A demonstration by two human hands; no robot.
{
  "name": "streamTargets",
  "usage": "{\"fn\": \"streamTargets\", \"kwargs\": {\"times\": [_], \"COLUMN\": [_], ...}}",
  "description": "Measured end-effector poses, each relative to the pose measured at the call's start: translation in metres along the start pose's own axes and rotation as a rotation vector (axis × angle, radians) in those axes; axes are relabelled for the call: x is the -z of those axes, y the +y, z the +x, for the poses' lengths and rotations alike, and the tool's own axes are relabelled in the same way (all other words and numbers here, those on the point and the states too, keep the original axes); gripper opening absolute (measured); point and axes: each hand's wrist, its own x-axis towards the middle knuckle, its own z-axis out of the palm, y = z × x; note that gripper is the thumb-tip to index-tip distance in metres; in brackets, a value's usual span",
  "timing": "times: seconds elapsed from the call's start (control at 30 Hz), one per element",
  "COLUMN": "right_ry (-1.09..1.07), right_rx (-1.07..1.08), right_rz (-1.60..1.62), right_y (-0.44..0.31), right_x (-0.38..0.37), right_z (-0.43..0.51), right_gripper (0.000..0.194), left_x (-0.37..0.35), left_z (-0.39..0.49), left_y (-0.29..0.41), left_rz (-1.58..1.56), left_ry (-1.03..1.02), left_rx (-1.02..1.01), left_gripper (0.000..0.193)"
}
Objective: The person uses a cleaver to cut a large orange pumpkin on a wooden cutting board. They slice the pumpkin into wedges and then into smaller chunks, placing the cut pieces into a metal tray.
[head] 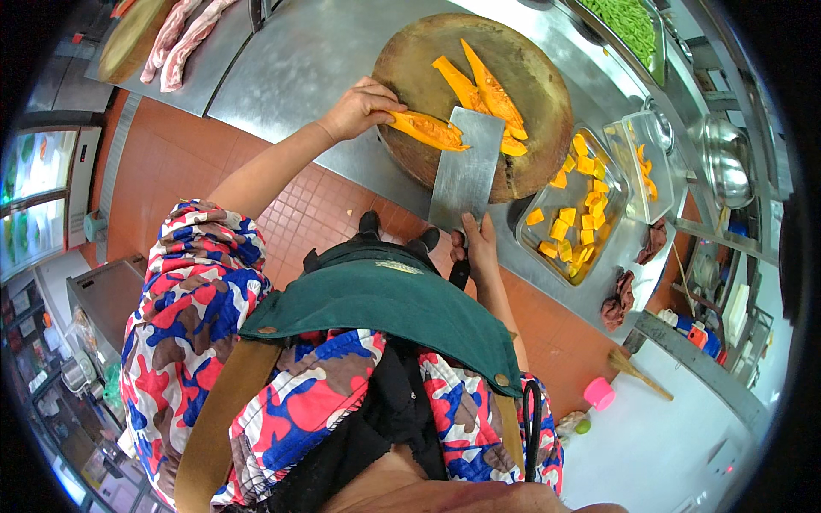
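Note:
My left hand [364, 110] pinches one end of an orange pumpkin wedge [426, 130] over the left side of a round wooden chopping block [410, 58]. In my right hand [476, 247] is the dark handle of a Chinese cleaver [467, 167]. Its broad blade lies across the block's near edge, and its far end is close to the wedge's free end; whether they touch I cannot tell. Beyond the blade rest more pumpkin wedges [494, 90], with stringy pulp showing on them. A smaller pumpkin piece [513, 146] sits beside the blade, partly hidden.
Right of the block, a metal tray [518, 232] holds pumpkin chunks [585, 165]. Past it stands a clear plastic container [666, 173] with orange scraps. Brown cloths [619, 300] lie near the counter's right end. Green vegetables [622, 25] fill a tray at the back; pork strips [186, 45] lie far left.

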Motion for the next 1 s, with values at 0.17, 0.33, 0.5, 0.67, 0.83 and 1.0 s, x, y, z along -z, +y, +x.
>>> {"fn": "streamTargets", "kwargs": {"times": [0.17, 0.33, 0.5, 0.67, 0.83, 1.0], "right_ry": [-0.054, -0.035, -0.05, -0.036, -0.061, -0.086], "right_rx": [0.001, -0.069, -0.076, -0.054, -0.063, -0.054], "right_rz": [0.048, 0.127, 0.156, 0.171, 0.167, 0.181], "right_y": [-0.001, -0.02, -0.017, -0.016, -0.005, -0.017], "right_x": [-0.002, -0.021, -0.022, -0.033, -0.026, -0.029], "right_z": [-0.002, -0.004, -0.007, 0.002, -0.006, 0.003], "right_gripper": [0.02, 0.021, 0.023, 0.023, 0.022, 0.023], "left_x": [0.005, 0.001, -0.001, -0.003, 0.001, 0.001], "left_z": [0.005, 0.004, 0.005, 0.003, 0.007, 0.01], "left_y": [0.006, 0.004, 0.004, 0.004, 0.009, 0.01], "left_rz": [0.058, 0.063, 0.057, 0.039, 0.077, 0.067], "left_ry": [-0.001, -0.007, -0.01, -0.002, -0.018, -0.035], "left_rx": [-0.023, -0.02, -0.034, -0.021, -0.052, -0.043], "left_gripper": [0.035, 0.034, 0.033, 0.033, 0.033, 0.028]}}
